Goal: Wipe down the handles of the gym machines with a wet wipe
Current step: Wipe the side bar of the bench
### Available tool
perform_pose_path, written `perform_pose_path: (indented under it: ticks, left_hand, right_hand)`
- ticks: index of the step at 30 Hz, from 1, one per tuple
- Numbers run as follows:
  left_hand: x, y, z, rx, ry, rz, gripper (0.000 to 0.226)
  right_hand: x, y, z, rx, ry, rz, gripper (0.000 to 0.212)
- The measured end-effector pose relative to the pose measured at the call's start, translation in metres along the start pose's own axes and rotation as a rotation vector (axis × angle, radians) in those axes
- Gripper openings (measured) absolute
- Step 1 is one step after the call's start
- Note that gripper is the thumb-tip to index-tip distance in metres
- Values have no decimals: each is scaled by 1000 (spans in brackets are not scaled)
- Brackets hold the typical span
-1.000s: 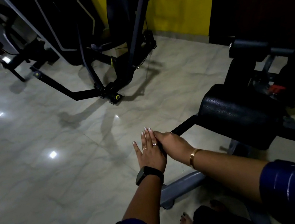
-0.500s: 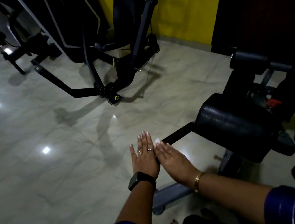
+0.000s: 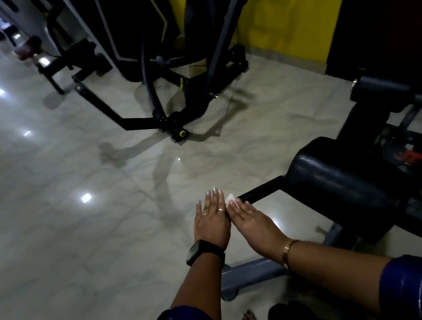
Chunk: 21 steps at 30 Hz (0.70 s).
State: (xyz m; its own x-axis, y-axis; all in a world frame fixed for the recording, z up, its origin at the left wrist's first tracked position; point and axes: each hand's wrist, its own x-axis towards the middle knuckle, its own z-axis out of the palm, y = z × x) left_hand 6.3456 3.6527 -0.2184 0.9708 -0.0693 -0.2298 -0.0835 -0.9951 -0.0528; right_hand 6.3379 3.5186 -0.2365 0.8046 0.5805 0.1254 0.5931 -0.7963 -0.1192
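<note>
Setting: indoor gym. Black steel-framed exercise machine (image 3: 177,64) stands on glossy grey tiled floor (image 3: 48,209) against yellow painted wall (image 3: 286,8). Black padded vinyl roller (image 3: 343,184) near right; further machines (image 3: 34,49) along far left.

Left hand (image 3: 211,224) and right hand (image 3: 251,224) side by side, fingers straight, palms down, both forearms stretched forward

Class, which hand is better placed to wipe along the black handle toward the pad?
Right hand: its fingers lie by the wipe at the handle end; the left hand lies beyond it.
</note>
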Motion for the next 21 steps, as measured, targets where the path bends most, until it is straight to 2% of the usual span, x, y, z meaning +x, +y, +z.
perform_pose_path:
  ticks: [2,5,7,8,14,16,19,21]
  left_hand:
    - [-1,-2,-2,-17,-20,9,59]
    - [-3,-2,-4,-17,-30,12,63]
    - [-2,-3,-6,3,-36,36,64]
    - [-3,-5,-6,25,-46,56,64]
    - [2,-14,-6,101,-47,141,61]
    - [4,-15,-5,95,-51,157,61]
    - [4,-20,-3,89,-47,193,60]
    - [6,-23,-1,86,-37,239,60]
  right_hand:
    - [8,4,-2,41,40,-22,45]
    - [14,31,-4,98,27,92,64]
    - [11,45,-1,164,-24,205,65]
    - [8,46,4,218,5,253,68]
    - [-1,4,5,389,89,244,85]
    - [4,6,2,373,-3,240,80]
    - [9,21,7,246,-47,287,73]
    - [5,30,19,221,-19,362,69]
